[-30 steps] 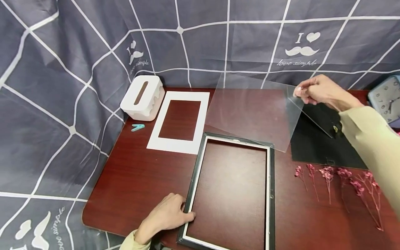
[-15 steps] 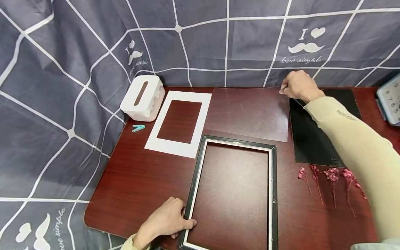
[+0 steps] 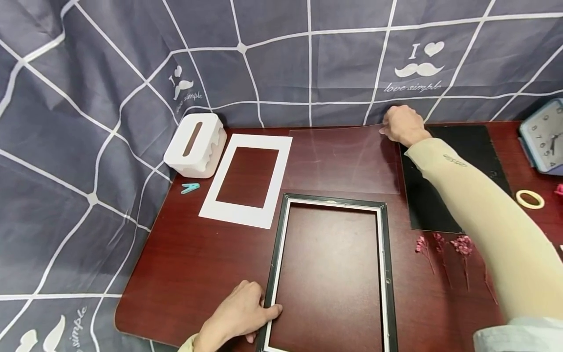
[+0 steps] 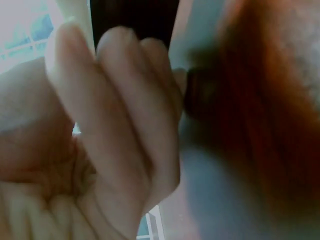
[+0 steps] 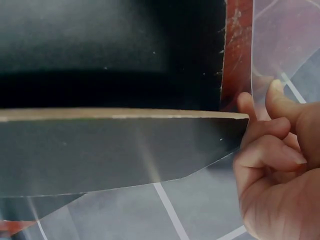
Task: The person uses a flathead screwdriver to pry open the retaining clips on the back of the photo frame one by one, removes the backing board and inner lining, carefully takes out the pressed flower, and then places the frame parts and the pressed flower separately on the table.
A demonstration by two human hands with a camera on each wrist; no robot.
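A black picture frame (image 3: 277, 254) with a white inner lip lies flat near the table's front edge. My left hand (image 3: 264, 308) grips its left rail close to the near corner, thumb on top. A clear plastic sheet (image 3: 343, 159) lies flat on the table behind the frame. At the sheet's far right corner my right hand (image 3: 389, 128) pinches the edge with its fingers curled. In the right wrist view that hand (image 5: 272, 125) sits beside the clear sheet (image 5: 285, 40) and the black backing board (image 5: 110, 40). The left wrist view is a blur of curled fingers (image 4: 125, 100).
A white mat (image 3: 211, 205) with a cut-out window lies left of the sheet, with a white tissue box (image 3: 193, 144) and a teal clip (image 3: 190, 188) beyond it. The black backing board (image 3: 462, 146), dried pink flowers (image 3: 440, 244), tape roll (image 3: 530, 199) and clock (image 3: 543, 137) are on the right.
My right hand has brought the clear sheet down from a raised tilt to lie flat at the back of the table. The left hand has stayed on the frame.
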